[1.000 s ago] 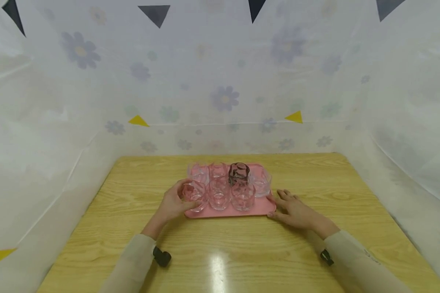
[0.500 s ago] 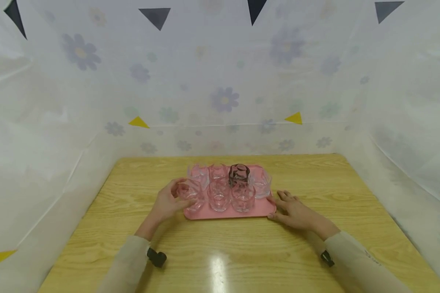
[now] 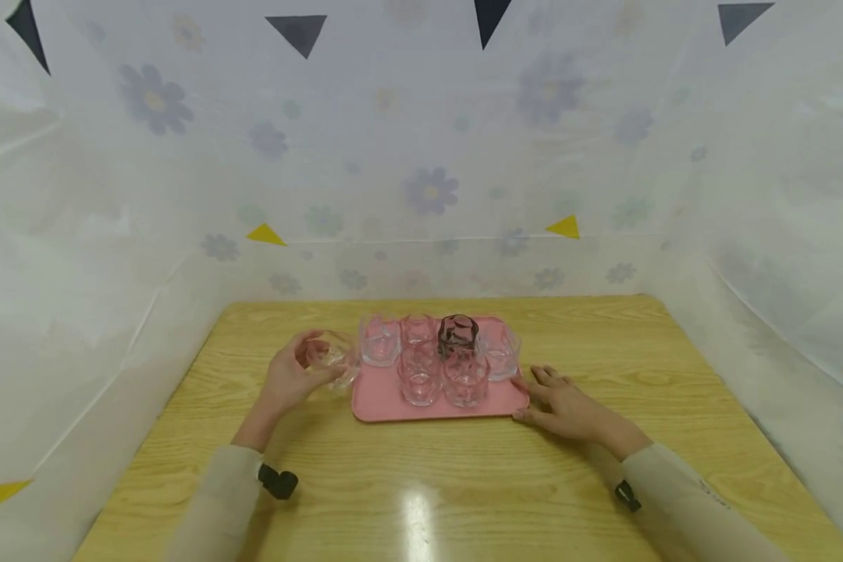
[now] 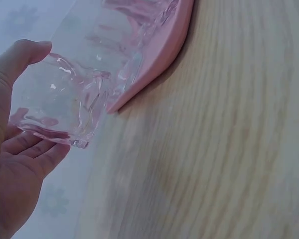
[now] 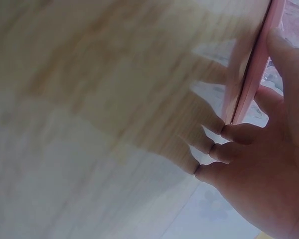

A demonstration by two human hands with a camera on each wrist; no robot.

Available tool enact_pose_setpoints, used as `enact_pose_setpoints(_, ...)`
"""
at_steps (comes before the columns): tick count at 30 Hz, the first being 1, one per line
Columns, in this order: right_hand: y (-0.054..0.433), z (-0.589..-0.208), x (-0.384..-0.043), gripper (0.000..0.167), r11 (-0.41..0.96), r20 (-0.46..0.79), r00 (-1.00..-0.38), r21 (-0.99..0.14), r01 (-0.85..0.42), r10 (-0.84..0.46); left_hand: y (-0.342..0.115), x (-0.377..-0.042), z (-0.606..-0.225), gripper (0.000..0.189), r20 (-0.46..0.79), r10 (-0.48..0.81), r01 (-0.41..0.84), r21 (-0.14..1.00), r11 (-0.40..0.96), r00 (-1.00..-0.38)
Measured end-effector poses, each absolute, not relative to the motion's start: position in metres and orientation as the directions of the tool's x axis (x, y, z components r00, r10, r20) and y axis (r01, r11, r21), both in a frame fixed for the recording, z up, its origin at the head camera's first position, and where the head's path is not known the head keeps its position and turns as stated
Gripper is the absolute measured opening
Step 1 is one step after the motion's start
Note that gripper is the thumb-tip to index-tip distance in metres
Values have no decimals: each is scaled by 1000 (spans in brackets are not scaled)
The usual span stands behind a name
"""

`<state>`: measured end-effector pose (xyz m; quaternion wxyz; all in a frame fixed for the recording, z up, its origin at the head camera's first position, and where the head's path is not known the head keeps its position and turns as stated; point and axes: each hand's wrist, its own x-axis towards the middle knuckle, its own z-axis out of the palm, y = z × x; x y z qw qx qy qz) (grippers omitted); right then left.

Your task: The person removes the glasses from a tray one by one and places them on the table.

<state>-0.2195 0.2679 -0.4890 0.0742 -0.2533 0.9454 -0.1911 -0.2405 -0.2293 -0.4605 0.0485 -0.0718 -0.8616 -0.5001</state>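
A clear glass cup (image 3: 335, 361) is gripped between the thumb and fingers of my left hand (image 3: 289, 378), just off the left side of the pink tray (image 3: 379, 404). In the left wrist view the faceted glass cup (image 4: 65, 94) appears raised over the table. My right hand (image 3: 563, 406) rests at the tray's right edge with its fingers spread, thumb and index touching the rim; the right wrist view shows the tray rim (image 5: 256, 69) beside the thumb. On the tray stand several more clear glass cups (image 3: 420, 378) and one dark grey glass cup (image 3: 458, 334).
The tray lies on a wood-grain table (image 3: 421, 468). White flowered sheeting (image 3: 428, 156) encloses the table at the back and both sides. Another clear glass cup (image 3: 379, 341) stands at the tray's back left, near the held one.
My left hand has lifted the front-left glass cup and carried it leftward off the tray, baring that corner. The right hand has stayed at the tray's right edge.
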Motion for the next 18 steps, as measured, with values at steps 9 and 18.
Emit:
enact_pose_setpoints(9,268,-489,-219,75,803,-50,-865,-400,-441,-500,-256,-246,-455,86,154,26,146,845,514,-988)
enact_pose_setpoints(18,266,-486,-217,75,798,-44,-863,-409,-443,-502,-279,-251,-460,90,128,-68,72,839,540,-989)
